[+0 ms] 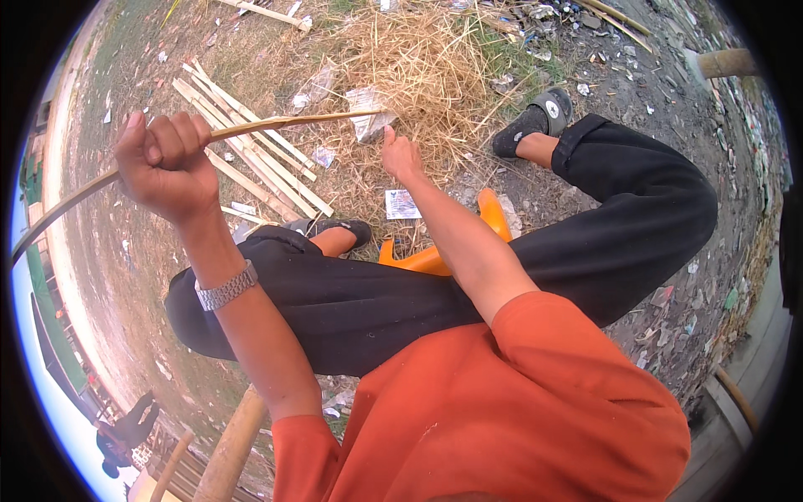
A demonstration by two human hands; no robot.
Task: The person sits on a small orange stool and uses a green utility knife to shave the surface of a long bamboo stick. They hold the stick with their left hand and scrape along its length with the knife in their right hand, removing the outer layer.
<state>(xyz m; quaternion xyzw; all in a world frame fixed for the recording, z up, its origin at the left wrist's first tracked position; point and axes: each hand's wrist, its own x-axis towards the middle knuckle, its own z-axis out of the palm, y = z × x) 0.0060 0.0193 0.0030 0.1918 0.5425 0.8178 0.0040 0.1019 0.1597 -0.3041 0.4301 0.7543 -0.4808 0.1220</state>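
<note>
My left hand (171, 167), with a metal watch on its wrist, is raised and closed in a fist round a long bamboo strip (293, 122). The strip bends away past the left rim, and its other end points over the straw. Just below that end is my right hand (402, 156), one digit stretched up and the other fingers curled and mostly hidden. Whether it grips something, I cannot make out. Behind its fingertip shows a pale, wedge-shaped piece (366, 111); I cannot tell whether the hand touches it.
Several pale bamboo strips (259, 155) lie on the ground at left. A heap of straw shavings (427, 63) lies ahead. An orange plastic object (495, 216) is between my legs. Bamboo poles (232, 443) stand at lower left, with another person (130, 431) farther off.
</note>
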